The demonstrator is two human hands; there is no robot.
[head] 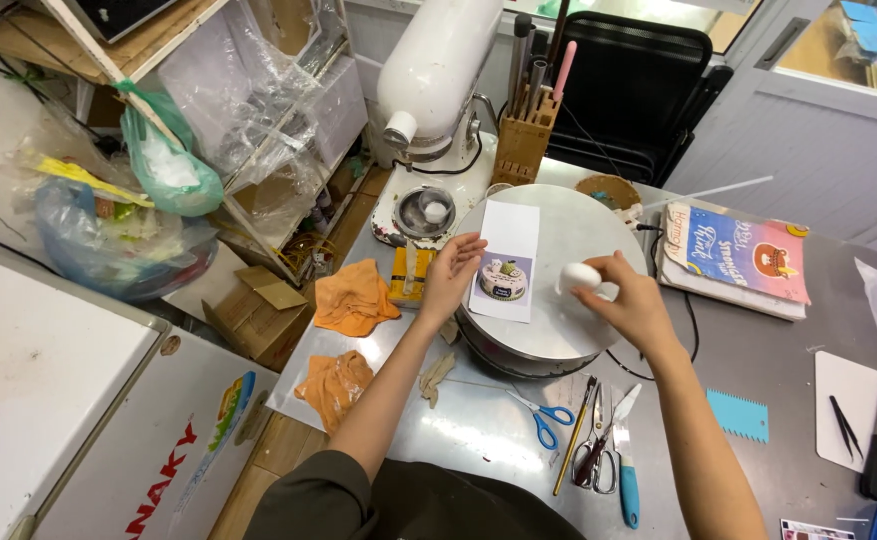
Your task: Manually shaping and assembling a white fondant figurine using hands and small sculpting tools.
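Observation:
My right hand [630,297] holds a small white ball of paste [578,275] over the round grey turntable [558,340]. My left hand [453,272] hovers at the turntable's left rim with fingers apart and nothing in it. Its fingertips are next to a white sheet [509,225] printed with a picture of a decorated cake, which lies flat on the turntable.
A white stand mixer [433,80] and a wooden tool block [523,140] stand behind. Two orange cloths [353,297] lie at the left. Blue-handled scissors [541,414], further tools [603,440], a teal scraper [737,415] and a book [738,255] lie on the steel table [458,430].

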